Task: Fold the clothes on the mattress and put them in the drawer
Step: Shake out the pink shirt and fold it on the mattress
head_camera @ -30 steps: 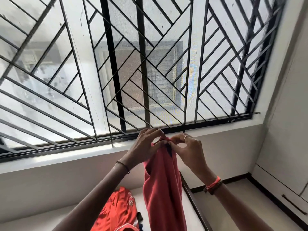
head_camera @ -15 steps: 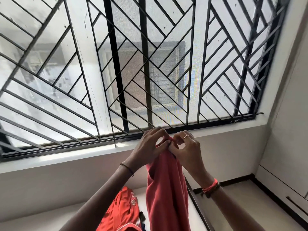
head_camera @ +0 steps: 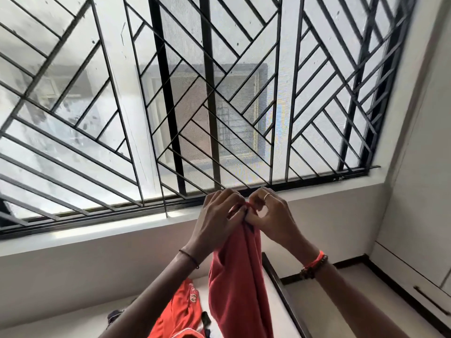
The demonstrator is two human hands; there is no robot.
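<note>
Head view, looking up toward the wall.

- We note a wide window with a black diagonal grille [head_camera: 170, 106] filling the upper frame, a pale sill [head_camera: 97, 232] beneath it, and plain white wall below the sill.
- Left hand [head_camera: 219, 213] and right hand [head_camera: 275, 215] are raised in front of the sill, close together. Both pinch the top edge of a red garment [head_camera: 236, 276] with curled fingers.
- The garment hangs straight down between the forearms, its lower part out of frame.
- Below, we see the white mattress [head_camera: 280, 320] with an orange garment [head_camera: 178, 313] lying crumpled on it, left of the hanging one.
- A dark bed frame edge [head_camera: 280, 284] borders the mattress on the right, with light floor [head_camera: 329, 301] beyond.
- Far right is a white cabinet, its low drawer [head_camera: 415, 284] closed, with a dark handle [head_camera: 429, 301].
</note>
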